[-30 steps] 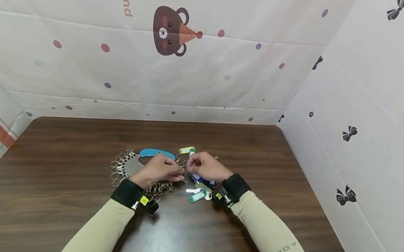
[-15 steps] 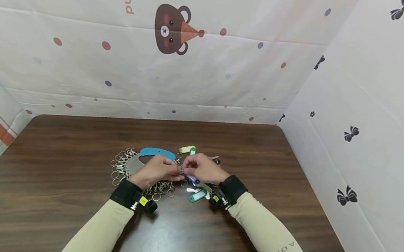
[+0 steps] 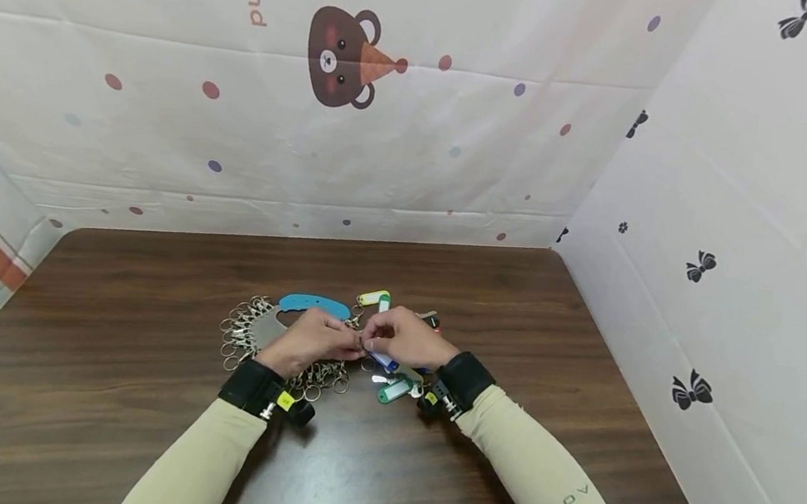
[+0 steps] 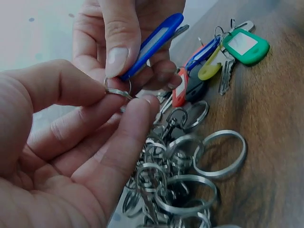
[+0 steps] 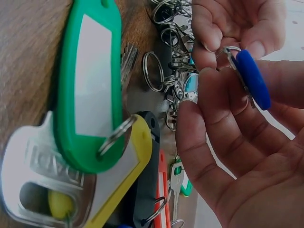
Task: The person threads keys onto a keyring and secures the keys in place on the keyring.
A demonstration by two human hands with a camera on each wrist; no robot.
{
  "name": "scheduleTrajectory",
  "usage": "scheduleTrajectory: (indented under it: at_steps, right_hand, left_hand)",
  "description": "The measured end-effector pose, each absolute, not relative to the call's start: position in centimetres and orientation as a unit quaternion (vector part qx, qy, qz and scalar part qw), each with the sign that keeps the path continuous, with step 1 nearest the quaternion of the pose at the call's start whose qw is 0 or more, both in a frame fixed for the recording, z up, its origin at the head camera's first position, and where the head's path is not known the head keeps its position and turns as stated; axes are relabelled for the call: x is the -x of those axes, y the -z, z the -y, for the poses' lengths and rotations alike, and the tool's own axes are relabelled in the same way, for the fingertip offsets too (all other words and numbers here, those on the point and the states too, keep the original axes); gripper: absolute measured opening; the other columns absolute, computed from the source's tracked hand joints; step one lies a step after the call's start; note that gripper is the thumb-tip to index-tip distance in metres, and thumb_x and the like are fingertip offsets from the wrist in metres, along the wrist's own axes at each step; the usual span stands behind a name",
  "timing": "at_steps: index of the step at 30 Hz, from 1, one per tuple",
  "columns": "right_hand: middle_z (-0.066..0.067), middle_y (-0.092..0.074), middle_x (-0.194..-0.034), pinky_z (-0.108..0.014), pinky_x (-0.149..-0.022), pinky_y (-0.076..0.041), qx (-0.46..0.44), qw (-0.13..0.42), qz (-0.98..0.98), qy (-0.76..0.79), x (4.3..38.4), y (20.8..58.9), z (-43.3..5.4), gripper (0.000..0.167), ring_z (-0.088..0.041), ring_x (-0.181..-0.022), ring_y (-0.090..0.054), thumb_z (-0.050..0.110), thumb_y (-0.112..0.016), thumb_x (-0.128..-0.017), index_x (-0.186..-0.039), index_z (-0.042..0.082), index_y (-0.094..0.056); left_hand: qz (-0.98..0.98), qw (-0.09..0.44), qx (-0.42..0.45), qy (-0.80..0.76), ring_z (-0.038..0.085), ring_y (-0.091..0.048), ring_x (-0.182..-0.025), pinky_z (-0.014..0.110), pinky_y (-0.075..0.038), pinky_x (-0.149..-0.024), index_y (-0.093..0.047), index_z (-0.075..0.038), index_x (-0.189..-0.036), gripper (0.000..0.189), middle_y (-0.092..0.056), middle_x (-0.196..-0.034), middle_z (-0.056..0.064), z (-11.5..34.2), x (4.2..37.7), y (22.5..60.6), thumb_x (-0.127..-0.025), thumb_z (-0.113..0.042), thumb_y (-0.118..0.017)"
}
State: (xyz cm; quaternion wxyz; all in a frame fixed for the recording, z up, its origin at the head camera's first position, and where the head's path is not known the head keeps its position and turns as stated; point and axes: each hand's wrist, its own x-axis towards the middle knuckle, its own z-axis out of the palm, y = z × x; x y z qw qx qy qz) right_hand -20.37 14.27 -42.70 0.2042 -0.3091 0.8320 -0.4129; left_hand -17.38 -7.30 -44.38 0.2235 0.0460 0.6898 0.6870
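Note:
My left hand [image 3: 318,336] pinches a metal split ring [image 4: 118,92] between thumb and fingers. Against it, my right hand [image 3: 408,338] pinches a blue key tag [image 4: 152,47], and a key [image 4: 180,31] shows behind the tag. The tag's small ring meets the split ring at the fingertips; whether they are linked I cannot tell. Under my left hand lies a grey metal plate [image 3: 264,329] with a blue handle [image 3: 314,305], its edge hung with several clasps and rings [image 4: 221,154].
Below my right hand lie keys with tags: a green tag [image 5: 95,71], a yellow tag [image 5: 142,137], a black tag [image 5: 142,180] and a red tag [image 4: 179,88]. A yellow-green tag [image 3: 373,298] lies behind the hands. Patterned sheets [image 3: 461,150] border the wooden table [image 3: 89,415].
My right hand has shifted slightly left and down, bringing its fingertips to the left hand's. The blue tag now shows beneath the right fingers. The left hand has hardly moved.

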Motion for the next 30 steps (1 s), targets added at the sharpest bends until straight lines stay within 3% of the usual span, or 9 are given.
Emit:
scheduleTrajectory:
  at_steps: [11, 30]
  right_hand:
    - [-0.006, -0.074, -0.098, -0.024, -0.079, -0.052, 0.313, 0.203, -0.832, 0.410, 20.41, 42.71, -14.28, 0.013, -0.010, -0.085, -0.063, 0.003, -0.065, -0.100, -0.096, 0.008, -0.076]
    - [-0.005, -0.074, -0.098, -0.026, -0.083, -0.052, 0.315, 0.198, -0.836, 0.404, 20.49, 42.62, -14.14, 0.013, -0.011, -0.088, -0.063, 0.003, -0.065, -0.100, -0.095, 0.009, -0.076]
  left_hand:
    - [-0.687, 0.233, -0.061, -0.686, 0.017, -0.076, -0.094, 0.030, -0.063, -0.088, -0.071, 0.018, -0.113, 0.026, -0.075, -0.109, 0.016, 7.69, 17.44, 44.69, -0.097, 0.002, -0.059]
    - [-0.671, 0.242, -0.047, -0.699, 0.015, -0.076, -0.088, 0.029, -0.063, -0.087, -0.069, 0.020, -0.113, 0.026, -0.077, -0.099, 0.011, 7.74, 17.56, 44.53, -0.098, 0.001, -0.061]
